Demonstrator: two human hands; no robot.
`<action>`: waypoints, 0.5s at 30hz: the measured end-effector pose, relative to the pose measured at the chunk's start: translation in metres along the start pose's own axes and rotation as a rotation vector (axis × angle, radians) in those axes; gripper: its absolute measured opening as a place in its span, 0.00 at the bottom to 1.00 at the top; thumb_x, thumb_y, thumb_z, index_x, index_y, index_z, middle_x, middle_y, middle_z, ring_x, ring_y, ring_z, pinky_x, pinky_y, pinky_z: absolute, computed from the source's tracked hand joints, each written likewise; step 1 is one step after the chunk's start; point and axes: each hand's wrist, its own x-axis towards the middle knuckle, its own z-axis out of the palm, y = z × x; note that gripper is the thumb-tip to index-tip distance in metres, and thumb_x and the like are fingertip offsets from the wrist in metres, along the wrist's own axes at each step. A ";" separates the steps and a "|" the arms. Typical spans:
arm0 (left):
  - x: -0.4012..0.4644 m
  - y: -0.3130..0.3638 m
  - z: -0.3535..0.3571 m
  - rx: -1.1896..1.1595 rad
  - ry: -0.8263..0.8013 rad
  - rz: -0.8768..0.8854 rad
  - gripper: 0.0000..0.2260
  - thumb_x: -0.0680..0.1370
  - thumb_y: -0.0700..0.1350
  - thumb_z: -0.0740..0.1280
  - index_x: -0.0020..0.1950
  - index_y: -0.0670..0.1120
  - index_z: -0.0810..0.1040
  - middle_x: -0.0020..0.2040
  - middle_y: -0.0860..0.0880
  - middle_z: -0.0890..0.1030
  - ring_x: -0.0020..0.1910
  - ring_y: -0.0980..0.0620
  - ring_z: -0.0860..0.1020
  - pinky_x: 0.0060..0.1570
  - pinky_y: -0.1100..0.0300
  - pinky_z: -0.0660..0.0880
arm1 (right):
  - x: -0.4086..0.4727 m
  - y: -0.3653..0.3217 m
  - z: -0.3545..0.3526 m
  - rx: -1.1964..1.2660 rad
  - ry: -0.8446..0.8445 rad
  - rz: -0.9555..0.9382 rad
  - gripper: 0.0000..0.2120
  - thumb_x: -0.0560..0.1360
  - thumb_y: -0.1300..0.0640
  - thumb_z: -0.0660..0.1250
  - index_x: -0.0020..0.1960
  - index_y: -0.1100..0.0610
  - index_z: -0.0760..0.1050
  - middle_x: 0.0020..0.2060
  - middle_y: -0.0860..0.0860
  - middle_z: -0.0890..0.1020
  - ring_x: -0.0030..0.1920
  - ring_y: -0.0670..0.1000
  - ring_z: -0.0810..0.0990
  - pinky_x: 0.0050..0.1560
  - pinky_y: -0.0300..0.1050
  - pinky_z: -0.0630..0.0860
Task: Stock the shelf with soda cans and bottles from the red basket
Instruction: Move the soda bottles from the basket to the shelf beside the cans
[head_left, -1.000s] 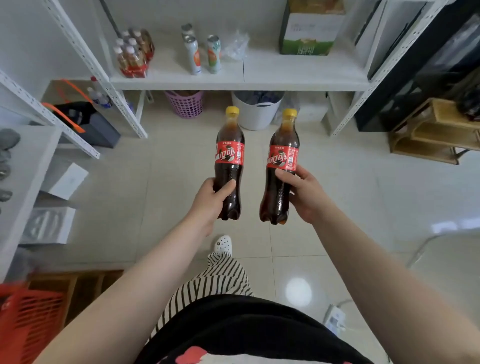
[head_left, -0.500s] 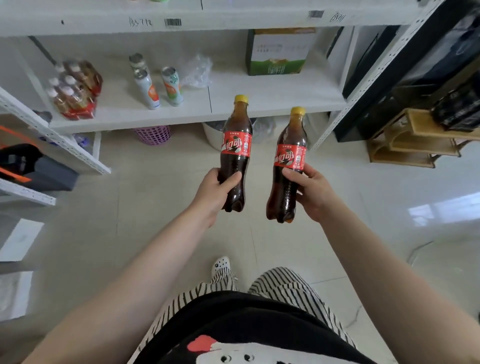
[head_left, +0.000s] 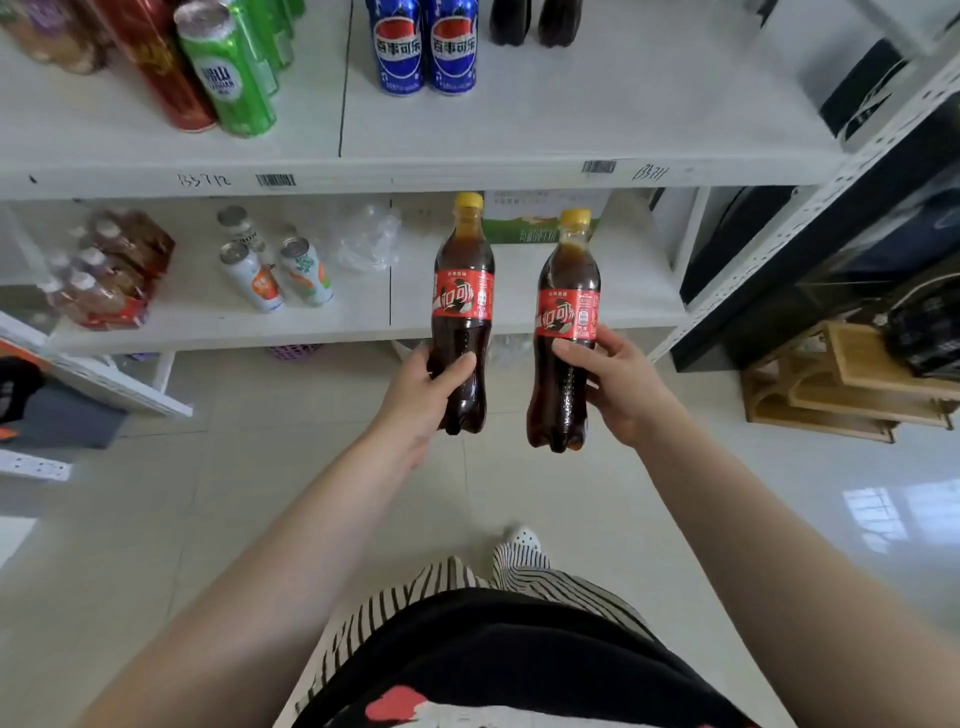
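Cola bottles, full and capped, should feel fairly heavy and rigid, with smooth plastic best gripped at the waist below the label. Left hand (head_left: 423, 387) wraps the left cola bottle (head_left: 462, 317) there; right hand (head_left: 615, 384) wraps the right cola bottle (head_left: 566, 338). Both stand upright on outstretched forearms, at 6 o'clock of the upper shelf (head_left: 649, 124) edge, with two dark bottles (head_left: 532, 21) at 12 o'clock.

Two dark cola bottles with yellow caps and red labels standing upright in the air, left bottle (head_left: 462, 312) sitting in the left hand (head_left: 415, 395), right bottle (head_left: 566, 332) sitting in the right hand (head_left: 618, 384), both gripped below the label, white shelf (head_left: 571, 124) lying beyond them.
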 end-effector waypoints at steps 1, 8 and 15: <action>0.010 0.010 0.007 -0.016 0.012 0.014 0.08 0.77 0.48 0.68 0.54 0.48 0.75 0.43 0.48 0.79 0.39 0.47 0.76 0.30 0.59 0.68 | 0.012 -0.013 -0.005 -0.006 -0.020 -0.002 0.20 0.65 0.56 0.76 0.57 0.51 0.78 0.46 0.48 0.85 0.49 0.50 0.84 0.48 0.45 0.78; 0.068 0.073 0.038 -0.037 0.055 0.110 0.13 0.76 0.49 0.68 0.58 0.46 0.74 0.46 0.50 0.79 0.45 0.47 0.79 0.33 0.58 0.72 | 0.082 -0.090 -0.021 -0.031 -0.068 -0.079 0.16 0.69 0.59 0.74 0.55 0.52 0.79 0.44 0.48 0.84 0.45 0.49 0.83 0.50 0.47 0.78; 0.143 0.153 0.047 -0.072 0.006 0.268 0.15 0.76 0.49 0.69 0.60 0.46 0.73 0.51 0.45 0.80 0.51 0.44 0.79 0.42 0.53 0.74 | 0.163 -0.182 -0.022 0.042 -0.060 -0.224 0.21 0.66 0.56 0.73 0.59 0.54 0.78 0.46 0.50 0.82 0.45 0.49 0.81 0.44 0.45 0.78</action>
